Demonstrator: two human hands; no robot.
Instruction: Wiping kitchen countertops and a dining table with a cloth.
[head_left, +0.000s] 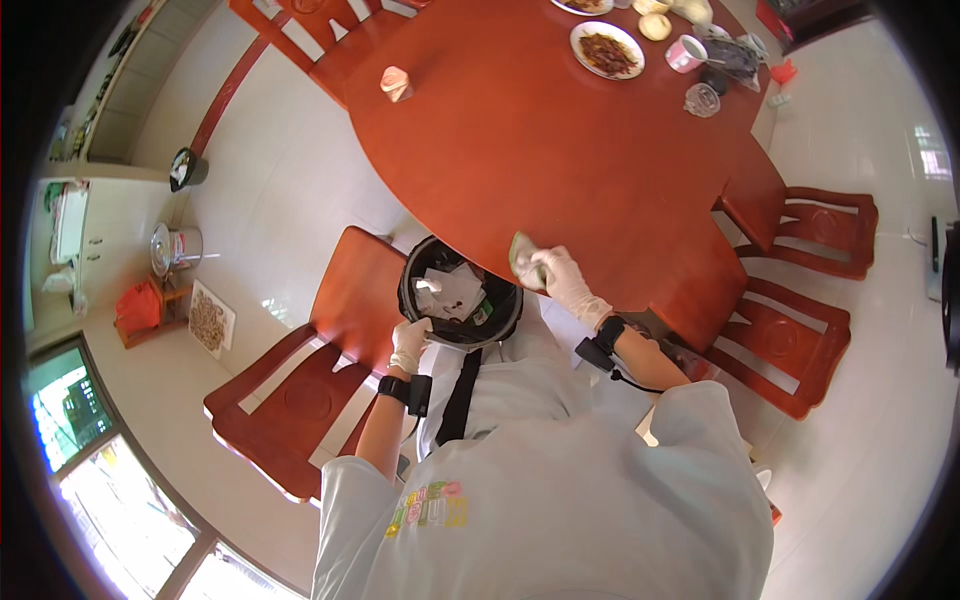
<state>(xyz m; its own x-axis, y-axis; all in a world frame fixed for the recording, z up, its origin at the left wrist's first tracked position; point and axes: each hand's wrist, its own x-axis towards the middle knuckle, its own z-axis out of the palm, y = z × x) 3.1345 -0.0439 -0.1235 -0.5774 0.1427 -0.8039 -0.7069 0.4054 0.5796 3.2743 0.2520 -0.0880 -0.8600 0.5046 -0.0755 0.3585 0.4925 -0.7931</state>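
Observation:
Gloved in white, my left hand (410, 343) grips the near rim of a black-lined trash bin (512, 319). Crumpled paper (452, 291) and other waste lie inside it. The bin is held just below the edge of a reddish-brown wooden table (517, 157). My right hand (564, 281), also gloved, holds a green-and-white cloth (526, 259) against the tabletop near that edge, just right of the bin. The cloth is bunched, and the fingers partly cover it.
A plate of food (607, 50), a pink-and-white mug (685, 54) and a glass ashtray (702, 100) stand at the table's far right. A small box (396, 84) sits at the far left. Wooden chairs flank me, one at left (300, 397), others at right (787, 345).

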